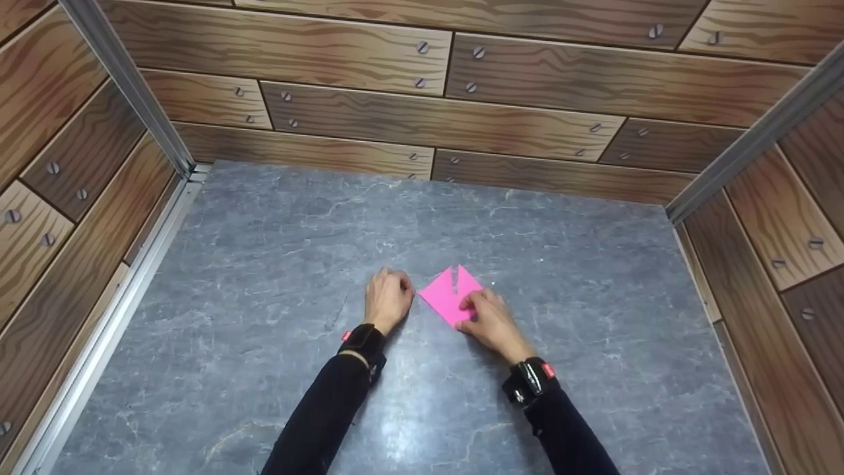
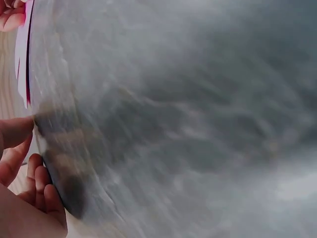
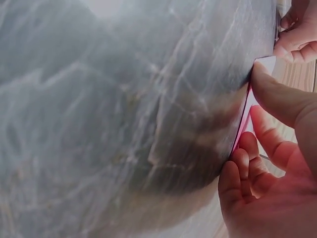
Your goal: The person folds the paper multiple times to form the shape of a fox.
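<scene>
A pink piece of folded paper (image 1: pixel 440 294) lies on the grey marbled table, its far tip split by a narrow slit. My right hand (image 1: pixel 491 321) covers its right side, thumb at the near corner and curled forefinger over the top. In the right wrist view the thumb (image 3: pixel 270 89) and fingers of that hand close on the paper's edge. Just left of the paper, my left hand (image 1: pixel 388 298) rests low over the table with loosely bent fingers and nothing visible in them. The left wrist view shows its fingertips beside the paper (image 2: pixel 22 59).
The grey table (image 1: pixel 264 277) spreads out around both hands. Wood-patterned panels (image 1: pixel 369 59) wall it at the back and both sides, with metal rails (image 1: pixel 125 79) at the corners. Each wrist wears a black strap (image 1: pixel 531 379).
</scene>
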Available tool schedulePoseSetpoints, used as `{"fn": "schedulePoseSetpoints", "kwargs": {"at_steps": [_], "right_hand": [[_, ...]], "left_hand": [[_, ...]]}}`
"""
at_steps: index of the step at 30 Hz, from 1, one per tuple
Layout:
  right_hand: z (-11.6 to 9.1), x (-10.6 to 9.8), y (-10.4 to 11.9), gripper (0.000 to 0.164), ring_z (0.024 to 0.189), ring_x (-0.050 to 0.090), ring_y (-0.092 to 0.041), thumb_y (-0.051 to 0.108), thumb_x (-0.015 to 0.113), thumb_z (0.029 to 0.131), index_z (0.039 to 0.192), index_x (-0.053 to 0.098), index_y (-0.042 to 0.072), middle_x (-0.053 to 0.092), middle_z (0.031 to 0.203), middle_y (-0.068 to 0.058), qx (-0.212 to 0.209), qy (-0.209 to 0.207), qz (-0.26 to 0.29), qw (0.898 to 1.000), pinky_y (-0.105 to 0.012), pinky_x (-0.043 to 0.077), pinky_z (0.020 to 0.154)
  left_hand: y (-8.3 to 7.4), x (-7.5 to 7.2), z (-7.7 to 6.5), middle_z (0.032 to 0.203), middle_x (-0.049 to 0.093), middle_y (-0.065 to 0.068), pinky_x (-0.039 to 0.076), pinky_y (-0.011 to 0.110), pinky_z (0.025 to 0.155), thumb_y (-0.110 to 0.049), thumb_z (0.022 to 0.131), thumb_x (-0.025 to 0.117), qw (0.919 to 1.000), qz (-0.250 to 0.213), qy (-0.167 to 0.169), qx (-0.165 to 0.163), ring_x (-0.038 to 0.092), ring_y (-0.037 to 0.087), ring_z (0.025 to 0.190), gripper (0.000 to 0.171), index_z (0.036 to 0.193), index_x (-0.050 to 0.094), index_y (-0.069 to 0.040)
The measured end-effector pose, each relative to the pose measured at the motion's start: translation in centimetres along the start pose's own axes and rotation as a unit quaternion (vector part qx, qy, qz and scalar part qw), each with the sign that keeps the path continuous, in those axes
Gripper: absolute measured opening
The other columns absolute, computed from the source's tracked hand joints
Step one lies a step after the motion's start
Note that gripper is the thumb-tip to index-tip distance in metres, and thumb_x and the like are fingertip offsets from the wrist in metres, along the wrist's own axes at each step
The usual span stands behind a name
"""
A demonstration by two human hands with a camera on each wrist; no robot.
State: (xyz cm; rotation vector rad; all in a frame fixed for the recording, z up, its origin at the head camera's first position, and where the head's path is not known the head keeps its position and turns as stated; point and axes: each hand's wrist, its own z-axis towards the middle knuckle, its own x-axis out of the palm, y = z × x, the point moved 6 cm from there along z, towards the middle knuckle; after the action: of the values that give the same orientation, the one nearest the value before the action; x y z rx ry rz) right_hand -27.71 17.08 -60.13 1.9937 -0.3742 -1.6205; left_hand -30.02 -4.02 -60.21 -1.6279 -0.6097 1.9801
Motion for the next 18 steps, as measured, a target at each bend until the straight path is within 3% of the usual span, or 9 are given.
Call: {"fn": "schedulePoseSetpoints", "kwargs": {"at_steps": [3,11,18], "right_hand": [[0.2,-0.3,-0.3,0.031,0.102,0.053,-0.028,0.015,0.087,0.081,0.103,0.067,0.009,0.058,0.108,-0.007,0.006,-0.005,0.004,1.0,-0.044,0.047,0.09],[0.4,-0.6,-0.6,0.033,0.102,0.054,-0.028,0.015,0.087,0.082,0.107,0.067,0.007,0.059,0.108,-0.008,0.0,-0.013,0.003,1.0,-0.044,0.049,0.09],[-0.3,-1.2,0.0,0.032,0.1,0.057,-0.029,0.016,0.085,0.085,0.11,0.068,0.004,0.063,0.108,-0.01,-0.041,-0.048,-0.006,0.998,-0.046,0.05,0.091]], "left_hand": [[-0.1,-0.1,0.0,0.086,0.062,0.01,0.051,0.052,0.086,-0.009,0.085,0.077,1.0,-0.009,-0.001,0.001,0.063,0.036,0.091,0.01,0.079,0.07,-0.009],[-0.5,-0.3,-1.1,0.088,0.059,0.007,0.049,0.049,0.086,-0.013,0.09,0.073,0.9988,-0.026,0.036,0.019,0.06,0.033,0.09,0.006,0.088,0.071,-0.007],[-0.5,-0.6,-2.4,0.1,0.062,0.008,0.05,0.047,0.091,-0.016,0.094,0.07,0.995,-0.066,0.07,0.027,0.059,0.031,0.099,0.01,0.099,0.072,-0.007]]}}
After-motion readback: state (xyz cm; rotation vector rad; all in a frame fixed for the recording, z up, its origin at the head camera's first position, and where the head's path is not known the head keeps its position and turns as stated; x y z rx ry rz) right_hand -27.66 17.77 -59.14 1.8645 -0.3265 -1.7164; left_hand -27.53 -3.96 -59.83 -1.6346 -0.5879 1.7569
